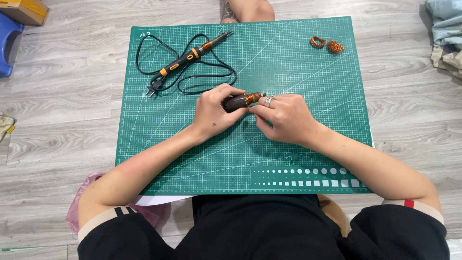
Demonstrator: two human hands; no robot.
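My left hand [215, 113] grips a small dark motor armature [239, 101] with copper windings, held just above the green cutting mat [288, 144]. My right hand [284, 118], with a ring on one finger, pinches at the armature's copper end with thumb and fingertips. Both hands meet near the middle of the mat. A black and orange soldering iron [192, 54] lies at the mat's far left, its black cord [211, 77] looped around it and its plug [153, 88] resting on the mat.
Two small coils of copper wire [326, 44] lie at the mat's far right. The mat rests on a grey wood floor. A pink plastic bag [79, 202] is by my left elbow, folded cloth [445, 29] at far right, a blue stool [8, 43] at far left.
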